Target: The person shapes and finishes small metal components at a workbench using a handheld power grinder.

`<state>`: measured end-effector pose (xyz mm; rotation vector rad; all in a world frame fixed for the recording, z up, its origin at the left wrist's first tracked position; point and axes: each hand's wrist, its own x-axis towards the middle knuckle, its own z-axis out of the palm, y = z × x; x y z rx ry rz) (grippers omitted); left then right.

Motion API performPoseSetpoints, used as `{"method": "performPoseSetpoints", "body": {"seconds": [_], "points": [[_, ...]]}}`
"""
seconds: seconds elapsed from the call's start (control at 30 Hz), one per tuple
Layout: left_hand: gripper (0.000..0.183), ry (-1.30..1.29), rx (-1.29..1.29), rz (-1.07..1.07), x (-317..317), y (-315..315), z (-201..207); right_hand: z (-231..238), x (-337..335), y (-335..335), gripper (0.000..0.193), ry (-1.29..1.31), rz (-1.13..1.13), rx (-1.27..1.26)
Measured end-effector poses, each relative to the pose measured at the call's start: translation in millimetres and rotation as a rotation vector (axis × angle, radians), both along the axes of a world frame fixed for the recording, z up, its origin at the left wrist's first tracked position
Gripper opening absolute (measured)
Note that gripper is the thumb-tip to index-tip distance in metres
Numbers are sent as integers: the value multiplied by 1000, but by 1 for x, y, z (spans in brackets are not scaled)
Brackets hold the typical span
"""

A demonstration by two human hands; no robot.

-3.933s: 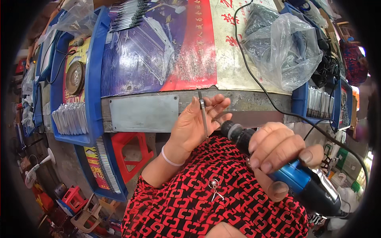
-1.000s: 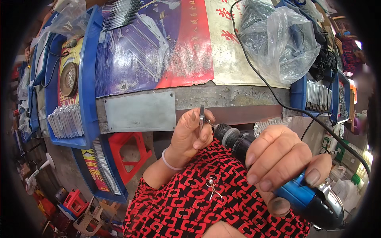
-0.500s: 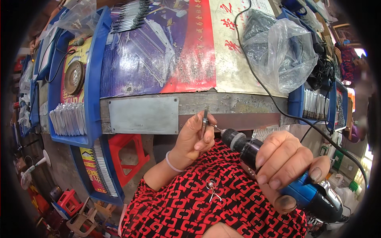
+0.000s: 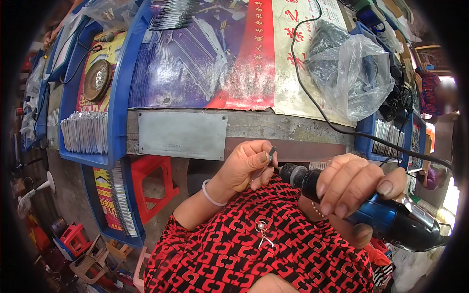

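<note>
My right hand (image 4: 354,183) is wrapped round a blue and black power drill (image 4: 388,215), whose chuck (image 4: 295,176) points left toward my other hand. Between the thumb and fingers of my left hand (image 4: 246,166) is a small dark metal piece (image 4: 272,152), standing roughly upright. The bit's tip comes up to the left fingertips; whether it touches the piece I cannot tell. Both hands are above my lap, in front of the bench edge.
A blue tray of thin metal strips (image 4: 85,132) stands at the left, with a round dish (image 4: 97,80) behind it. Dark-tipped metal pieces (image 4: 173,13) lie at the back. A clear plastic bag (image 4: 354,73) sits at the right, beside a black cable (image 4: 317,97) crossing the bench.
My left hand has moved slightly right, and the metal piece has tilted. The drill has swung to a flatter angle, with its chuck slightly right and its rear end higher.
</note>
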<state>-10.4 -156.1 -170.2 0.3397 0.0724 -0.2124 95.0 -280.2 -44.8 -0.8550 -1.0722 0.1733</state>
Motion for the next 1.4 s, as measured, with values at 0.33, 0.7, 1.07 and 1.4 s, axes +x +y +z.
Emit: {"method": "performPoseSetpoints", "body": {"seconds": [0.33,0.7,1.07,1.4], "points": [[34,54,-118,35,-2,-4,1,2,-1,-1,48,-59,-10,20],[34,66,-144,77,-1,-7,3,-3,-5,5,48,-120,-110,66],[36,31,-189,88,1,-11,2,-2,-11,1,50,-237,-95,9],[37,126,-324,129,-1,-16,6,-3,-23,5,24,-186,-42,84]]}}
